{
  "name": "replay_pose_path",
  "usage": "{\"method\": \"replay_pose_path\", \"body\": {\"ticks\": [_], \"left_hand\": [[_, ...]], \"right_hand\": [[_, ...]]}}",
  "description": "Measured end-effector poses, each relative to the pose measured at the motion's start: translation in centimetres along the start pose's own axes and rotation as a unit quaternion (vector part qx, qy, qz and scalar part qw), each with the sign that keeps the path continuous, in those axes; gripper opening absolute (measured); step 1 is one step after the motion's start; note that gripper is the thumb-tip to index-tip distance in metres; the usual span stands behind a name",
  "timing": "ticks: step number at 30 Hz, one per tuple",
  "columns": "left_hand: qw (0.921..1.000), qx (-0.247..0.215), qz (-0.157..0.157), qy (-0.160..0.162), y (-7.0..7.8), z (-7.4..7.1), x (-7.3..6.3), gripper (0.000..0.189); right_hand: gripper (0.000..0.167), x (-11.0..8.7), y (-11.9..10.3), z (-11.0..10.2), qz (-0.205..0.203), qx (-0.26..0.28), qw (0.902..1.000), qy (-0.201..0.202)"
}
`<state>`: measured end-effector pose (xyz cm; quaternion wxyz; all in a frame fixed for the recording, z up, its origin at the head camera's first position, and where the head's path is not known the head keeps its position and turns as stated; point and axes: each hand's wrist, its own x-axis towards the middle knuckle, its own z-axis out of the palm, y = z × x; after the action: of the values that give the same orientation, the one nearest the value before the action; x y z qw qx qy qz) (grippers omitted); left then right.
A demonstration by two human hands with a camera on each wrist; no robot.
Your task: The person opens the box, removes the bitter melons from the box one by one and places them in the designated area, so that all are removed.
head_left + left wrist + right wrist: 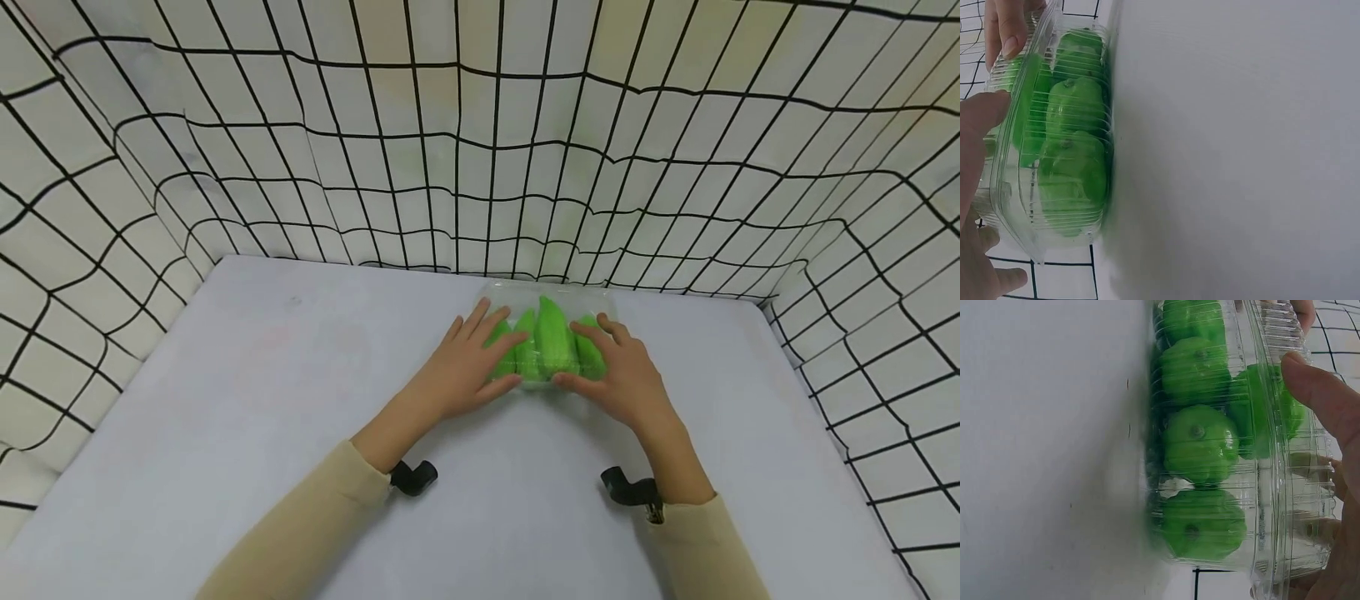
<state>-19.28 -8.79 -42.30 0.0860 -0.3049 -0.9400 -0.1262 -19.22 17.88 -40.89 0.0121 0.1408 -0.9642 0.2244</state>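
Observation:
A clear plastic clamshell container (551, 290) sits at the far side of the white table, its ribbed wall and lid rim visible in both wrist views. Inside lie several green, long, tapering vegetables (553, 337), their rounded stem ends facing the near wall (1200, 440); one more lies on top of the lower row. My left hand (471, 360) rests over the left part of the lid with fingers spread and thumb near the front edge. Over the right part, my right hand (618, 375) touches the lid with fingers slightly bent, thumb toward the front rim.
The white tabletop (300, 400) spreads around the container. Black wire grid (495, 150) in front of pale sheeting walls off the back and both sides, close behind the container. A black wrist-camera mount (414, 479) sits at the left cuff, another (628, 490) at the right.

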Motion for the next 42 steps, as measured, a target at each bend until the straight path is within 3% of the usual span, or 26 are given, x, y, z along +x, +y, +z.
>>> {"method": "replay_pose_path", "body": {"ticks": [9,23,31,42], "left_hand": [[0.9993,-0.018,0.008,0.031,-0.6,0.2,-1.7,0.056],[0.9972,-0.021,0.017,0.07,-1.4,-0.2,-2.6,0.053],[0.9938,-0.03,0.04,0.1,-2.0,-0.5,-3.3,0.052],[0.9924,-0.042,0.034,0.11,-3.2,-0.9,-4.8,0.054]], "right_hand": [[0.087,-0.6,-1.7,0.3,0.004,-0.035,0.9994,-0.004],[0.087,-1.1,-2.6,0.9,-0.011,-0.068,0.9973,0.024],[0.084,-1.1,-3.3,1.1,-0.027,-0.077,0.9964,0.024],[0.084,-0.5,-4.4,1.5,-0.047,-0.077,0.9959,0.005]]}}
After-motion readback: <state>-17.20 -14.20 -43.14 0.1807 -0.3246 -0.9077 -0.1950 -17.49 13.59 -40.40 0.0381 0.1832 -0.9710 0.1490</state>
